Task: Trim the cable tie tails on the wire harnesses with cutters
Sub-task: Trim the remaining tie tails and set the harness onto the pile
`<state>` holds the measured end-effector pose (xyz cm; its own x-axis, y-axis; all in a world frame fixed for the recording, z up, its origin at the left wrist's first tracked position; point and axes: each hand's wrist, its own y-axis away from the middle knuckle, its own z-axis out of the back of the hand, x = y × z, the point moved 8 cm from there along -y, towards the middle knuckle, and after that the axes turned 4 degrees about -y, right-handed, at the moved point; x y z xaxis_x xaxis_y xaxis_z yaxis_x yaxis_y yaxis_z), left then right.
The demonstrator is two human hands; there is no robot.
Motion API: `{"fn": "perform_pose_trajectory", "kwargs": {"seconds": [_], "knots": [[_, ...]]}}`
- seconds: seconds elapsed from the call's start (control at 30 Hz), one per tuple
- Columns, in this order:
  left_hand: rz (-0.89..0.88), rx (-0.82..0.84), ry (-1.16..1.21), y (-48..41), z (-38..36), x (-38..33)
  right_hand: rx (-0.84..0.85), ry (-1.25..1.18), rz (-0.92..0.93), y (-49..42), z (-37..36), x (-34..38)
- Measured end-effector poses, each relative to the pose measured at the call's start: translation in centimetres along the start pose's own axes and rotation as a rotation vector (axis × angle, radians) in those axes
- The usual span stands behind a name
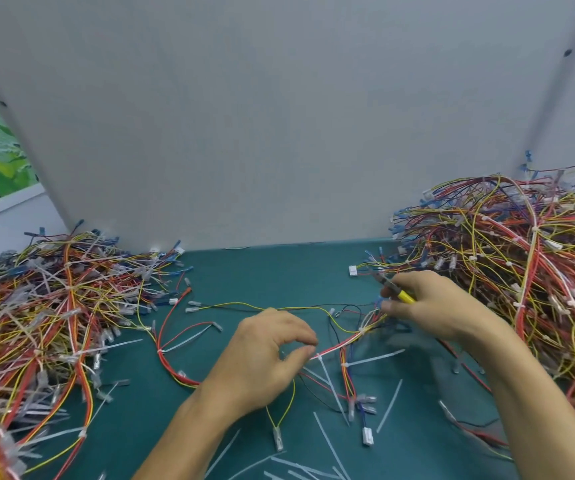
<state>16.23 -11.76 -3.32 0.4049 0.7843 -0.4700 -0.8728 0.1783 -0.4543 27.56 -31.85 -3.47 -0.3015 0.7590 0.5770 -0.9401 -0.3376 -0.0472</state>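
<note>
One wire harness (348,337) of red, yellow, black and blue wires lies spread on the green mat between my hands. White cable tie tails (329,379) stick out from it near the middle. My left hand (265,355) hovers over the harness with thumb and forefinger curled close together; whether they pinch a wire is unclear. My right hand (428,306) grips yellow-handled cutters (395,289), whose jaws point up and left, and its fingers also touch the harness end.
A big tangle of harnesses (50,323) fills the left side, and a taller pile (521,258) fills the right. Several cut tie tails (300,465) litter the mat (279,271) at the front. A grey partition (279,116) stands behind.
</note>
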Motion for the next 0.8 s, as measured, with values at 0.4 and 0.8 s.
{"fn": "perform_pose_trajectory", "kwargs": {"seconds": [0.4, 0.8], "knots": [[-0.215, -0.225, -0.125, -0.3, 2.9, -4.6, 0.130, -0.008, -0.173, 0.3, -1.0, -1.8], [-0.140, 0.147, -0.296, 1.4, -6.1, -2.5, 0.091, 0.098, 0.028, -0.3, -4.1, 1.0]]}}
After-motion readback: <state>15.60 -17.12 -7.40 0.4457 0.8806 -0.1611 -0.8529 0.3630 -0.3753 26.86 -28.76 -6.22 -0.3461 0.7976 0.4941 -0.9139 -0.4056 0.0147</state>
